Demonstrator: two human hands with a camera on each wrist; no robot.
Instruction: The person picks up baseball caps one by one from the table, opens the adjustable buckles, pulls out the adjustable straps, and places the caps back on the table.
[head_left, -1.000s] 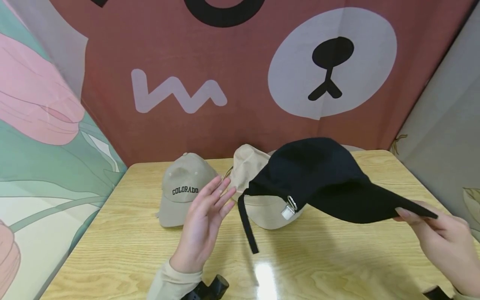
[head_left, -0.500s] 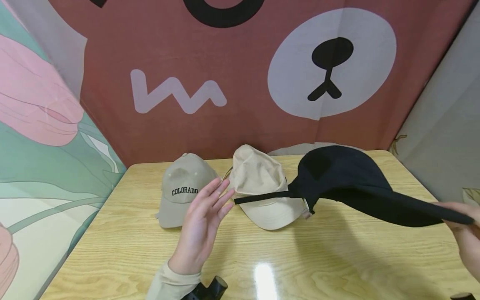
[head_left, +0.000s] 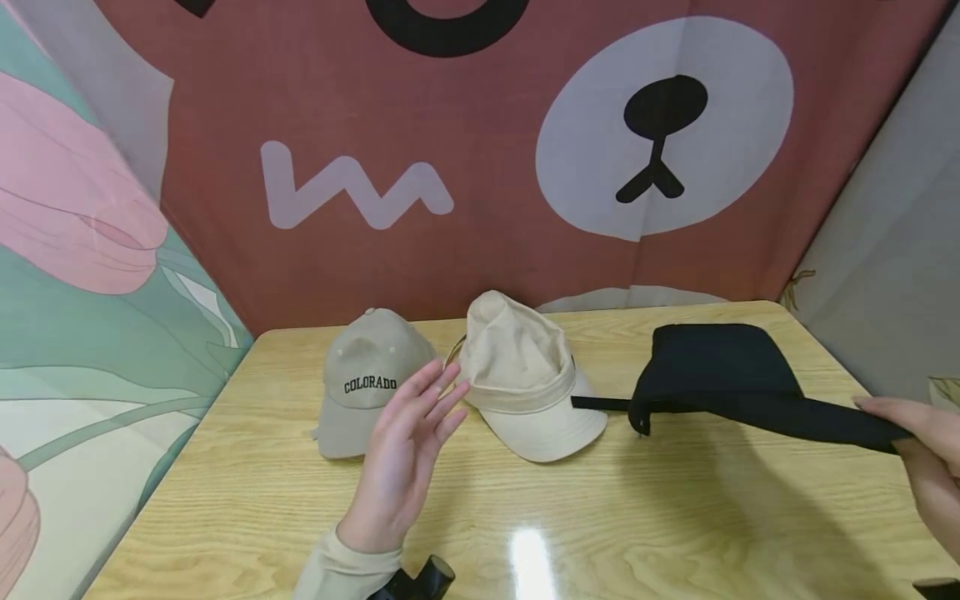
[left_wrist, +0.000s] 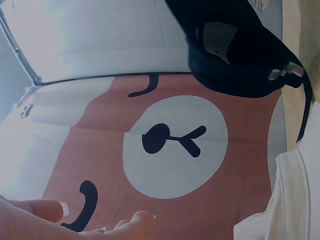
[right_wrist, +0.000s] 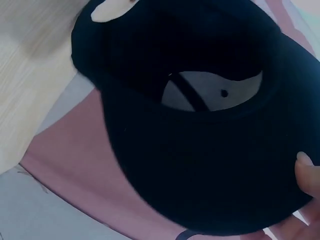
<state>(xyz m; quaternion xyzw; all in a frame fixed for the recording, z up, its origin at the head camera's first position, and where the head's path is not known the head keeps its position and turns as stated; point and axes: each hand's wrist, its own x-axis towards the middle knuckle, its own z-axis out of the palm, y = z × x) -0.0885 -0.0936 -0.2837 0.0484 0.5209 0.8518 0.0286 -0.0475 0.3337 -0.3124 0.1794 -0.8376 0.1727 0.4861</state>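
My right hand point(head_left: 936, 473) pinches the brim of a black cap point(head_left: 716, 367) between thumb and fingers at the right. The cap hangs above the table with its crown towards the left, and a loose strap point(head_left: 600, 403) sticks out from its back. In the right wrist view the cap's dark underside shows, with the thumb point(right_wrist: 307, 177) on the brim. My left hand point(head_left: 405, 454) is raised with fingers extended, holding nothing. Behind it stands a grey cap point(head_left: 352, 354) lettered COLORADO, partly covered by the hand. Beside that sits a beige cap point(head_left: 517, 358), brim facing me.
The caps are on a light wooden table point(head_left: 247, 500) with its back edge against a reddish-brown bear-print cloth point(head_left: 480, 250). A floral cloth point(head_left: 90, 333) hangs at the left, and a grey one point(head_left: 892, 233) at the right.
My right hand has carried the black cap rightward, away from in front of the beige cap, and lower. Its crown has tilted and the strap has swung outward. My left hand stays put.
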